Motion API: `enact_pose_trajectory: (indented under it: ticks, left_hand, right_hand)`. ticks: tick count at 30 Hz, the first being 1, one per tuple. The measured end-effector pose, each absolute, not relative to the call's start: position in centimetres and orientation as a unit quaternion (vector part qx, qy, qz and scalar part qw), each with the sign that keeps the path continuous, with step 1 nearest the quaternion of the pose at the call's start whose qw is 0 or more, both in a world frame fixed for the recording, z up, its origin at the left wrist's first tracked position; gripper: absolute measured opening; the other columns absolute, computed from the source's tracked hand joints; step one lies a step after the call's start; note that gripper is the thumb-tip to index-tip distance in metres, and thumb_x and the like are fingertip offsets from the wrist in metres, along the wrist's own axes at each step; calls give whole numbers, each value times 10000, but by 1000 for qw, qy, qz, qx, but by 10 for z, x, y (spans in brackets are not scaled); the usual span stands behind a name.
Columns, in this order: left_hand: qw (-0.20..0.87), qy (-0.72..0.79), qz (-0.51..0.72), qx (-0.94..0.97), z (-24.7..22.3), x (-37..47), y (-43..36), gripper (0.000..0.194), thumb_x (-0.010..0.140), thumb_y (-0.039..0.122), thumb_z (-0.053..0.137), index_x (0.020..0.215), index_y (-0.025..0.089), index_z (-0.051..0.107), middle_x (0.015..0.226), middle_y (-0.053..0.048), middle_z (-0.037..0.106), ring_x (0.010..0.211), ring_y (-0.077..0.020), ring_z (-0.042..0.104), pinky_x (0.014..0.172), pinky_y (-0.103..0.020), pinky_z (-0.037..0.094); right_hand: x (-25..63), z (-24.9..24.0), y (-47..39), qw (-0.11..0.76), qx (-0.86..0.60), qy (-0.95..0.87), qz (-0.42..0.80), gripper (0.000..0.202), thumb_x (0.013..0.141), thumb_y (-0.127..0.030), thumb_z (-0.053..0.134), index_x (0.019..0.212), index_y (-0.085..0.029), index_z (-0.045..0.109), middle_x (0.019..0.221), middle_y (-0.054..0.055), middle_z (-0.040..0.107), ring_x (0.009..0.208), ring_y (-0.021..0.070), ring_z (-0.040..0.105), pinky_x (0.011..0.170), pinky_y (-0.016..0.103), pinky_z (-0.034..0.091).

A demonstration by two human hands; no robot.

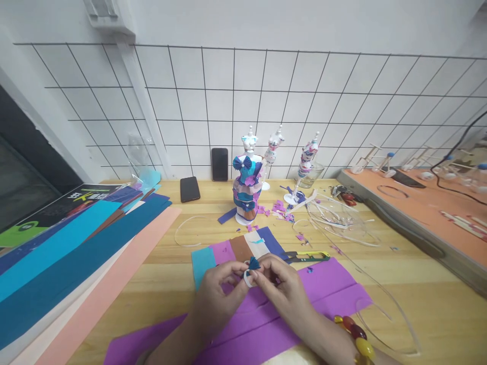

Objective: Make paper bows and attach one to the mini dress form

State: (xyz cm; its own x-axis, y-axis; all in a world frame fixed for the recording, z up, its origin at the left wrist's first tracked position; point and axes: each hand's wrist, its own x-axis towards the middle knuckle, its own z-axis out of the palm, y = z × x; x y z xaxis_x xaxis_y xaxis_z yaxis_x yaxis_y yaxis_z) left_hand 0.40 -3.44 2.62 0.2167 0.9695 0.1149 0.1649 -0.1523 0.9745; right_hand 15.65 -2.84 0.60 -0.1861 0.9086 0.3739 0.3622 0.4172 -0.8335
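Between my fingertips is a small pleated piece of dark blue-teal crepe paper, fanned out at its top. A narrow white strip curls around its lower end. My left hand pinches the bundle from the left, while my right hand pinches it from the other side. Exactly which fingers press on the strip is hard to see. Beneath both hands lie purple paper sheets. Just beyond them is a row of coloured paper pieces, with yellow-and-black thread snips at its right.
A small dress form in ruffled paper stands ahead, with two more forms behind. Paper scraps and coiled white cord lie right. Long paper sheets cover the left. Two phones are at the back.
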Motion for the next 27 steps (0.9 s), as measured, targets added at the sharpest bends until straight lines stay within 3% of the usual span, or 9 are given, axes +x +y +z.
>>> enact_pose_trajectory:
  ticks: [9, 20, 27]
  left_hand:
    - [597, 422, 455, 508, 22, 6, -31, 195, 742, 311, 582, 792, 148, 678, 712, -39, 663, 678, -152, 587, 647, -258, 486]
    - [607, 438, 462, 475, 25, 4, -27, 225, 698, 352, 617, 655, 134, 652, 535, 7, 546, 536, -103, 474, 532, -211, 393]
    - [673, 417, 463, 398, 24, 7, -27, 221, 636, 359, 673, 620, 141, 635, 567, -5, 597, 533, -99, 493, 563, -225, 403]
  right_hand:
    - [155, 9, -28, 445, -443, -714, 311, 164, 822, -243, 499, 673, -174, 498, 645, -2, 500, 548, 107, 436, 513, 222, 352]
    - [155, 11, -30, 447, -439, -713, 315, 165, 820, -262, 518, 687, -171, 551, 635, 5, 533, 544, 107, 467, 517, 219, 383]
    - [157, 11, -27, 469, -425, -707, 315, 132, 798, -244, 554, 694, -173, 592, 642, 15, 564, 581, 122, 521, 545, 228, 422]
